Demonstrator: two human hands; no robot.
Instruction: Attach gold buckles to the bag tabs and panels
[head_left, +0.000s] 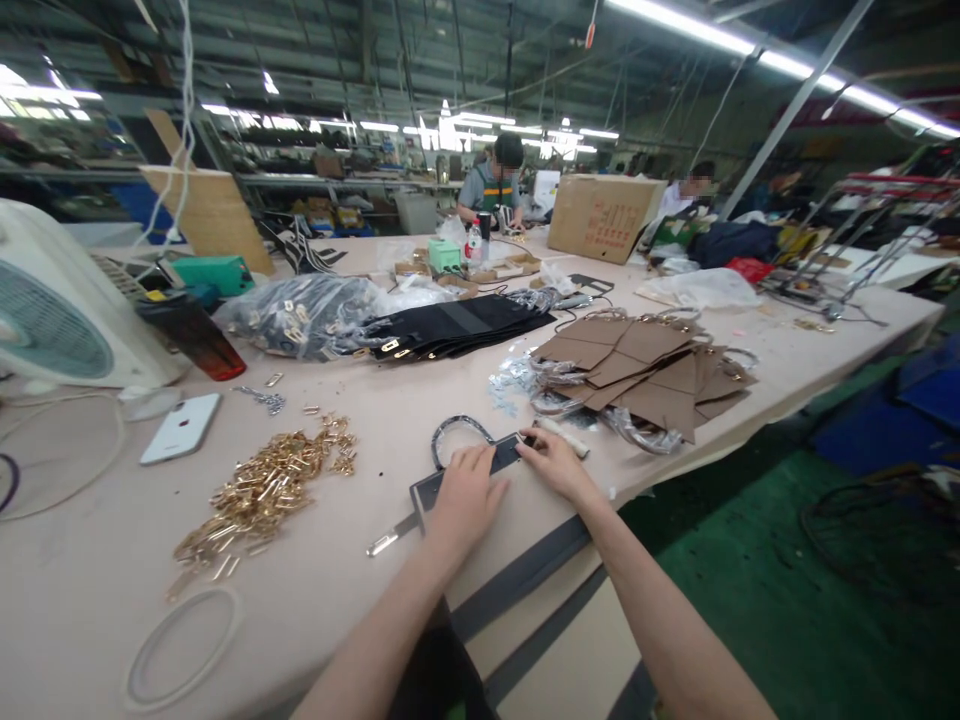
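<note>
A bag panel [504, 455] with a dark top band, a light body and dark stripes lies at the table's front edge. Its looped handle [459, 424], wrapped in clear film, stands out on the far side. A dark strap with a metal end [384, 541] sticks out to the left. My left hand [466, 490] rests flat across the dark band, fingers stretched out. At the band's right end, the fingertips of my right hand [555, 462] come together; whatever is between them is too small to make out. A pale roller-like stick [562, 438] lies just beyond that hand.
Gold metal fittings [262, 500] are heaped on the left, near a phone [181, 428], a tape ring [182, 648] and a fan [67, 300]. Brown panels [637, 360] with wrapped handles lie right; black panels [465, 325] lie behind. A co-worker [491, 190] sits across the table.
</note>
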